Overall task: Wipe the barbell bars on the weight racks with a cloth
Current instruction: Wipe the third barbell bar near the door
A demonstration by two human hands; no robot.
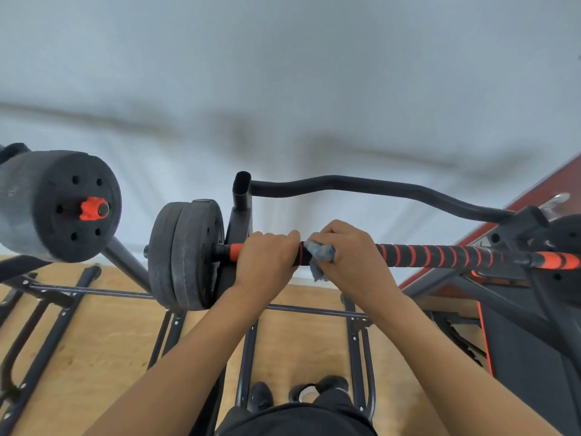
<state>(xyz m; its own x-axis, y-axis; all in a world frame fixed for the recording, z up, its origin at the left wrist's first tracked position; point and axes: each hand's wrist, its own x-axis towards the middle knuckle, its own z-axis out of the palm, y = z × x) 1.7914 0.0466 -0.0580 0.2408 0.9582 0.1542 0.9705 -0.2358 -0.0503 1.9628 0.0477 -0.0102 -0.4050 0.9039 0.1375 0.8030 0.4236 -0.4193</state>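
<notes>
A black barbell bar (440, 254) with orange spiral stripes lies across a black rack, running from the centre to the right edge. My left hand (264, 256) grips the bar near its left end, just right of two black weight plates (185, 254). Right beside it, my right hand (349, 253) holds a crumpled blue-grey cloth (320, 251) wrapped against the bar. Part of the cloth hangs below the bar.
A second barbell's black plates with an orange collar (91, 209) sit at the left on another rack. A curved black rail (361, 184) runs behind the bar. Black rack legs (248, 350) stand on the wooden floor by my feet. A red and black bench (518, 325) is at right.
</notes>
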